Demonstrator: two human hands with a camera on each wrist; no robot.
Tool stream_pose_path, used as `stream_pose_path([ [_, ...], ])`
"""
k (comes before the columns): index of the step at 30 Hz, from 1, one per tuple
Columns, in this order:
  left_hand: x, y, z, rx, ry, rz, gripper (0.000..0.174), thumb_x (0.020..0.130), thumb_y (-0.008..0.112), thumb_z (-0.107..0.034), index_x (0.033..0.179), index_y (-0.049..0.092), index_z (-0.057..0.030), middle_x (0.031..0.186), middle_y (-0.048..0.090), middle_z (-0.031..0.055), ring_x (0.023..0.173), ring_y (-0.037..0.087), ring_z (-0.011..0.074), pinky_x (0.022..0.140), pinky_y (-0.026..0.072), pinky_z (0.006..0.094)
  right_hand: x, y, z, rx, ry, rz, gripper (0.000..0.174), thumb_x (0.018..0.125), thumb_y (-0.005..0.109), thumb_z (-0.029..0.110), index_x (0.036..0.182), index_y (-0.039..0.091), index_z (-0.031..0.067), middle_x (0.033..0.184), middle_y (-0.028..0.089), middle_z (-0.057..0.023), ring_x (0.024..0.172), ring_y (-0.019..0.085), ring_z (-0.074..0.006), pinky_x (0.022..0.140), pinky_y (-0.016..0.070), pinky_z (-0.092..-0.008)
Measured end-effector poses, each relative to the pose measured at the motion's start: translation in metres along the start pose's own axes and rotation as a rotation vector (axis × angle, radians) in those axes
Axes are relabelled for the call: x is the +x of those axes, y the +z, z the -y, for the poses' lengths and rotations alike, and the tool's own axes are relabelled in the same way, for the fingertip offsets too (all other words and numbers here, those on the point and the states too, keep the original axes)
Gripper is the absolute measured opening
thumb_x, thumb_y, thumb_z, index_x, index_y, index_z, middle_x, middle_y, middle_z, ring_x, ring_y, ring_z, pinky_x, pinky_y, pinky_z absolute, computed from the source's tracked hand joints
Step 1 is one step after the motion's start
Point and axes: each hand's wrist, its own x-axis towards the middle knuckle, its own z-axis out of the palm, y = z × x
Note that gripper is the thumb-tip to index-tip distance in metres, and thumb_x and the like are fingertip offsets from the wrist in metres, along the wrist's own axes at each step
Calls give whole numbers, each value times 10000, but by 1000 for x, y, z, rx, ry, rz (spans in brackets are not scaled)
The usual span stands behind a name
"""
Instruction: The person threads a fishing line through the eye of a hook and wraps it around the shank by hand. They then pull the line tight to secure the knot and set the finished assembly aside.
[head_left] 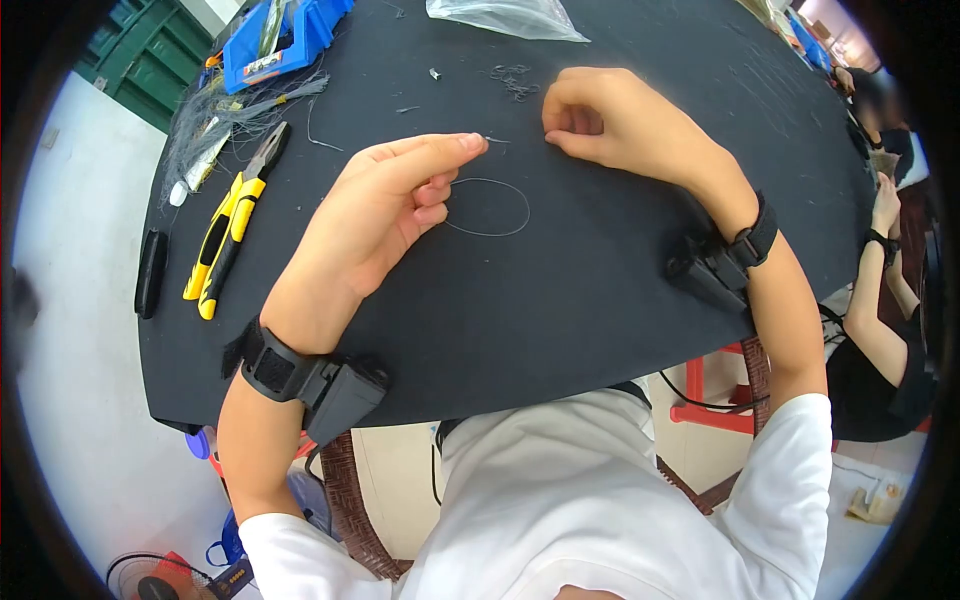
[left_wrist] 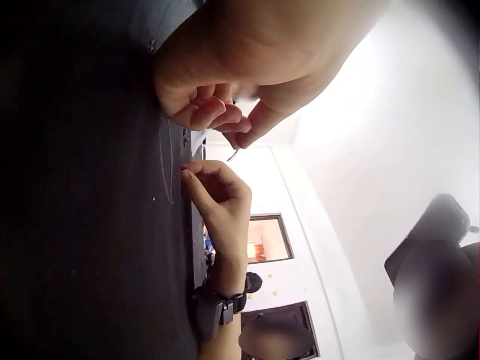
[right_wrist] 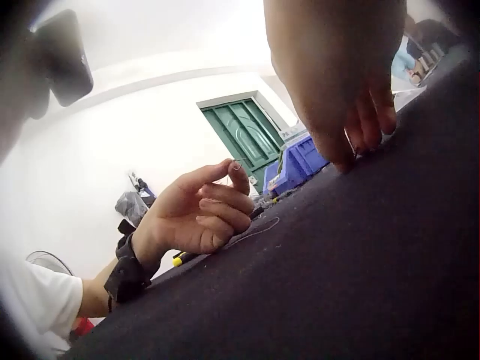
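Observation:
My left hand (head_left: 385, 205) pinches a thin grey wire (head_left: 497, 140) between thumb and forefinger, a short end sticking out past the fingertips. Below the fingers the wire forms an oval loop (head_left: 528, 205) over the black tabletop, partly hidden behind the hand. To the right, my right hand (head_left: 630, 125) is bent down with thumb and forefinger close together. In the right wrist view that hand's fingertips (right_wrist: 343, 161) are right at the tabletop; I cannot tell whether they hold anything. The left hand (right_wrist: 202, 210) also shows there, raised over the table.
Yellow-and-black pliers (head_left: 228, 235) and a black stick-shaped item (head_left: 151, 273) lie at the left. Behind them are a tangle of grey wires (head_left: 215, 125) and a blue bin (head_left: 290, 50). Wire scraps (head_left: 514, 82) and a clear plastic bag (head_left: 510, 15) lie at the back. Another person (head_left: 880, 300) sits at the right.

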Motion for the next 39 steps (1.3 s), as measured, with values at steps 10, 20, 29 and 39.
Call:
stream_pose_path([
  [10, -5, 5, 0, -25, -26, 16, 195, 803, 591, -121, 946, 590, 12, 721, 524, -10, 594, 435, 13, 437, 301, 131, -3, -1, 30, 608, 68, -147, 108, 796, 594, 128, 805, 607, 21, 691, 567, 6, 635, 521, -50, 574, 411, -190],
  [20, -7, 7, 1, -59, -61, 70, 192, 821, 562, -122, 968, 575, 1, 853, 611, 59, 641, 505, 36, 442, 335, 126, -7, -2, 60, 495, -53, -235, 93, 757, 606, 3, 842, 593, -30, 808, 596, -52, 657, 569, -99, 626, 456, -206],
  [29, -12, 13, 1, -70, -75, 95, 245, 846, 523, -134, 1032, 545, 24, 923, 620, 92, 694, 545, 54, 452, 348, 136, -8, 0, 60, 433, -147, -297, 113, 727, 606, -59, 836, 597, -33, 822, 604, -64, 737, 588, -124, 670, 469, -223],
  [39, -12, 12, 0, -96, -64, 107, 265, 852, 514, -140, 1056, 541, 26, 936, 623, 98, 720, 557, 70, 460, 351, 135, -8, -3, 62, 190, -296, -365, 145, 674, 617, -73, 807, 612, -15, 798, 622, -80, 732, 605, -174, 668, 473, -243],
])
